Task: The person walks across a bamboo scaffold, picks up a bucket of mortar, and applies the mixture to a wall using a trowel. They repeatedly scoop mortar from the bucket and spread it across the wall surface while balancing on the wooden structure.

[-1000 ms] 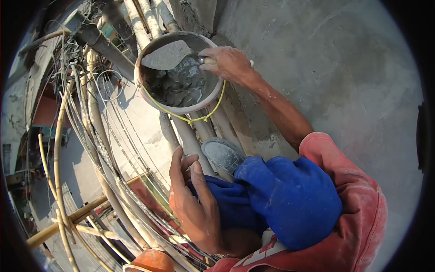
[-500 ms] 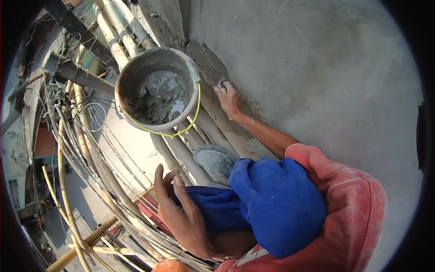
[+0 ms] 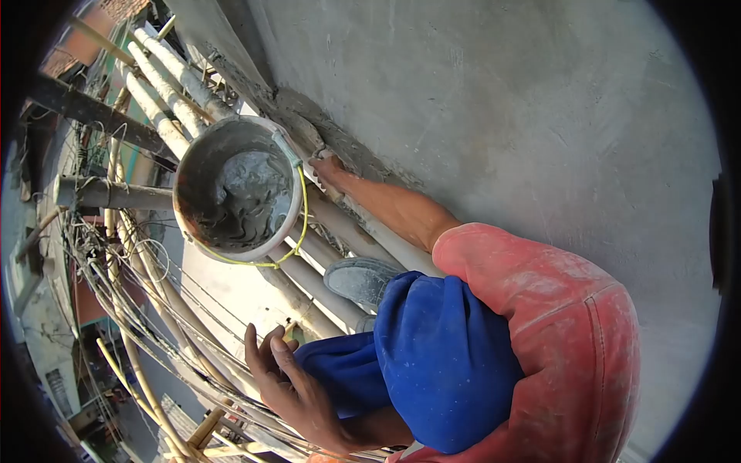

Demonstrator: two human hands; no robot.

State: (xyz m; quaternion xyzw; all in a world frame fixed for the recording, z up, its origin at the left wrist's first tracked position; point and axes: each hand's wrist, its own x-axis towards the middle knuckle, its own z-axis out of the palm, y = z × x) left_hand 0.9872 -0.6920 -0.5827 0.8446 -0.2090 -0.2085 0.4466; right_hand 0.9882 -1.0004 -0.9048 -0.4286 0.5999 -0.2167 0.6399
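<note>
My right hand (image 3: pixel 329 170) is closed on what looks like a trowel, mostly hidden by the fingers and smeared with mortar. It is low at the foot of the grey plastered wall (image 3: pixel 478 116), just beside the bucket's rim. The pale bucket (image 3: pixel 202 158) has a yellow handle (image 3: pixel 303 212) hanging over its side. Wet grey mortar (image 3: pixel 251 193) lies inside it. My left hand (image 3: pixel 297 393) is held in the air near my blue-clothed knee (image 3: pixel 448 363), fingers loosely bent and apart, with nothing in them.
Bamboo poles (image 3: pixel 309 282) form the platform beneath the bucket and my dusty shoe (image 3: pixel 361 279). A bundle of thin rods or cables (image 3: pixel 154 316) runs along the open left side, with a drop beyond. A dark beam (image 3: pixel 100 112) crosses at upper left.
My right hand has moved from the wall's lower face down and left to beside the bucket. The view has shifted a little; my left hand keeps its pose.
</note>
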